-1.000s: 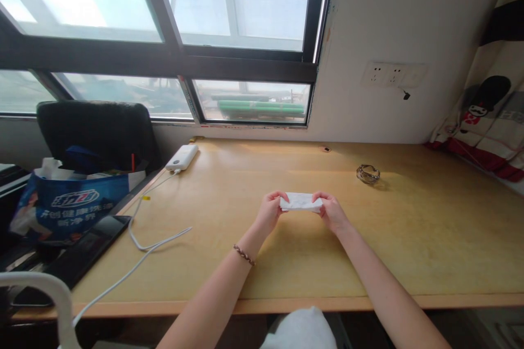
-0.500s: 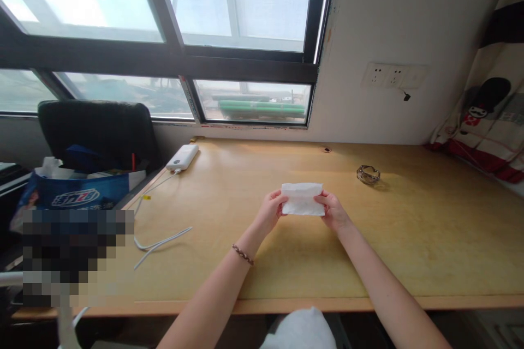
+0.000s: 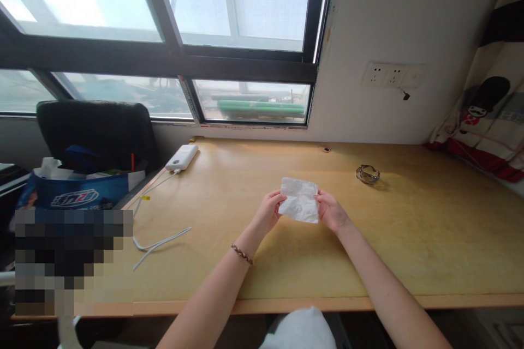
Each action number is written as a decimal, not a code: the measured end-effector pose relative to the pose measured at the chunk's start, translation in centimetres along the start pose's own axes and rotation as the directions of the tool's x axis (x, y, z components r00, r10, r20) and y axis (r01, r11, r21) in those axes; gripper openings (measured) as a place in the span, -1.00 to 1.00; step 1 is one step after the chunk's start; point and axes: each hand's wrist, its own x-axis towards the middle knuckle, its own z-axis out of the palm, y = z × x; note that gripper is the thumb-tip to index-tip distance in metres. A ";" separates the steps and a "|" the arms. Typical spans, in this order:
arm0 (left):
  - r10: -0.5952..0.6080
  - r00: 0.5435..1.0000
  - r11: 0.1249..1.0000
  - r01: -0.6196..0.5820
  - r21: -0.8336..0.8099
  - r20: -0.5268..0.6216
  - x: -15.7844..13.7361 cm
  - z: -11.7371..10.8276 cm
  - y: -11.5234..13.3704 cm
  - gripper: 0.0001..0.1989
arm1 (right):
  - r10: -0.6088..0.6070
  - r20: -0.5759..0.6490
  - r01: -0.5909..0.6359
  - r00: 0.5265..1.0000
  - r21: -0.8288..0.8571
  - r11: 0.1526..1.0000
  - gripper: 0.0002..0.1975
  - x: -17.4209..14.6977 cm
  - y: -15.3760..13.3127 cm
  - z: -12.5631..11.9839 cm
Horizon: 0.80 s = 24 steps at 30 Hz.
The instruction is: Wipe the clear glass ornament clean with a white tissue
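Observation:
A white, slightly creased paper tissue [image 3: 299, 200] is held up over the wooden desk [image 3: 229, 267], roughly square and a little tilted. My left hand [image 3: 270, 211] pinches its left edge, thumb on the near face. On the opposite edge my right hand [image 3: 331, 210] grips it the same way. The fingers behind the tissue are partly hidden. A braided bracelet [image 3: 242, 254] circles my left wrist.
A clear-and-dark ring-shaped object [image 3: 368, 174] lies on the desk to the right. At the far left edge sits a white power bank [image 3: 182, 157] with a white cable [image 3: 161, 242]. Beyond that are a blue bag [image 3: 82, 191] and a black chair [image 3: 96, 125].
The tissue now shows a taller, more creased face and has tilted, its right side lower. Both hands have stayed nearly in place, the right one shifting slightly inward.

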 end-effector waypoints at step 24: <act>0.026 0.998 0.999 -0.028 -0.035 -0.050 0.0 0.1 0.4 -0.87 | -0.030 -0.237 0.023 0.971 -0.032 0.999 -0.84 0.8 0.6 -1.3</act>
